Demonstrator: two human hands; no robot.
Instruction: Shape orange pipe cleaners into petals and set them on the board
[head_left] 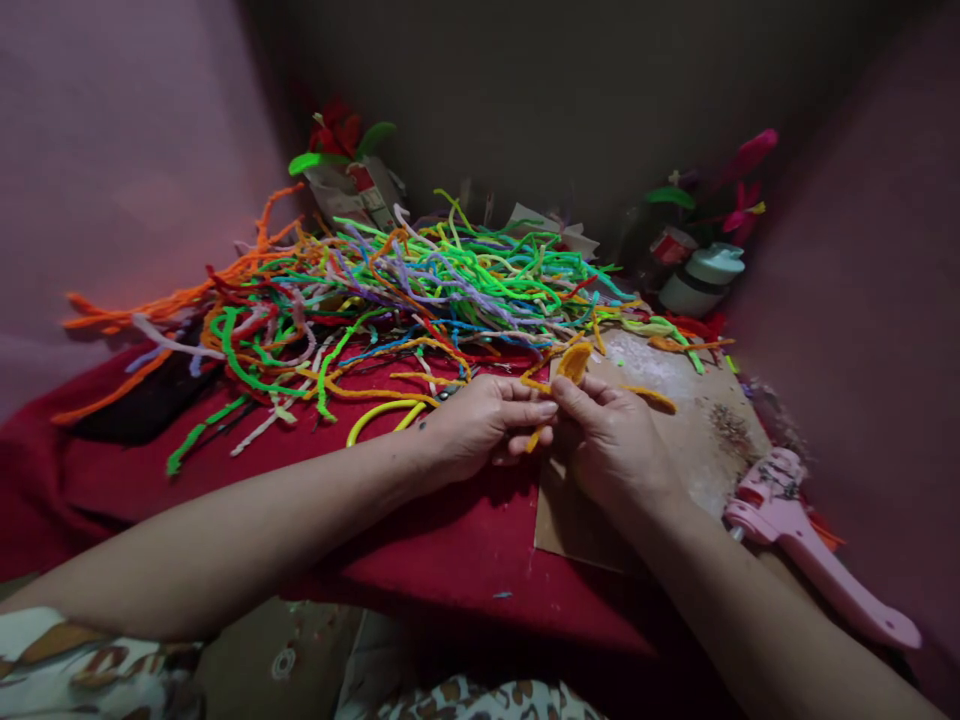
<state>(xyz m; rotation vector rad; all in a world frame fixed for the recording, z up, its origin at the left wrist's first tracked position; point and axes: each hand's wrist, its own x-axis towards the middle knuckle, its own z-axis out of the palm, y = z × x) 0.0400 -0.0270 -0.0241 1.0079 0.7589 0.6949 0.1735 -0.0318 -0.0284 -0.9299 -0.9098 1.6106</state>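
My left hand [484, 425] and my right hand [619, 430] meet over the edge of the cardboard, fingertips almost touching. Between them is a golden-orange pipe cleaner [574, 362], part of it bent into a petal-like loop that stands above my right thumb. My right thumb and fingers pinch it at the loop's base. The left fingers are closed on a thin strand of the same colour, and a short end pokes out below them. Another golden-orange length [651, 398] sticks out past my right hand; whether it joins the held piece is hidden.
A large heap of colourful pipe cleaners [465, 275] spreads across the red cloth [420, 530]. A tool with yellow handles [384, 408] lies by my left wrist. At right are the stained cardboard [581, 520], a pink glue gun [825, 560] and a lidded jar [701, 280]. Pipe-cleaner flowers [337, 130] stand behind.
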